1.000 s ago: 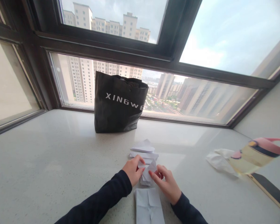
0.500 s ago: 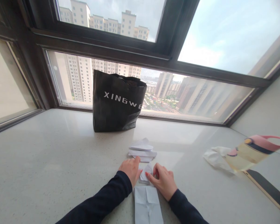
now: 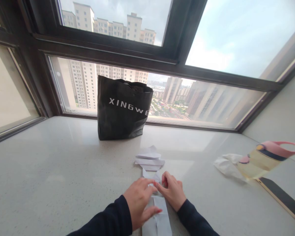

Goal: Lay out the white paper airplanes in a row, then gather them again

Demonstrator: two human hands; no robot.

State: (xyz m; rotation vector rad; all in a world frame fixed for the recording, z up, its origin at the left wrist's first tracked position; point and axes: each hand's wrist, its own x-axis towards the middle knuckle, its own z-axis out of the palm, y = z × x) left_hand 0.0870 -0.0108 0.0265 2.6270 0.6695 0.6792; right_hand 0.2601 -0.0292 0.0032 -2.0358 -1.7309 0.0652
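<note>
Folded white paper pieces [image 3: 149, 162] lie on the pale speckled counter in front of me, one behind another. Nearest to me is a longer creased paper strip [image 3: 163, 223]. Above this strip is my left hand [image 3: 141, 201], its thumb spread away from the fingers and nothing seen in it. My right hand [image 3: 172, 190] rests beside the small middle paper, thumb and index finger brought together at its right edge. My left fingertips reach close to the right thumb and cover much of that middle paper.
A black bag [image 3: 123, 111] with white letters stands by the window. To the right are a crumpled white tissue [image 3: 229, 165], a yellow bottle [image 3: 263, 160] with a pink lid, and a dark phone-like slab [image 3: 282, 198] on the counter [image 3: 51, 177].
My left hand has come back toward me and opened, its thumb now over the near paper strip. My right hand has stayed nearly in place.
</note>
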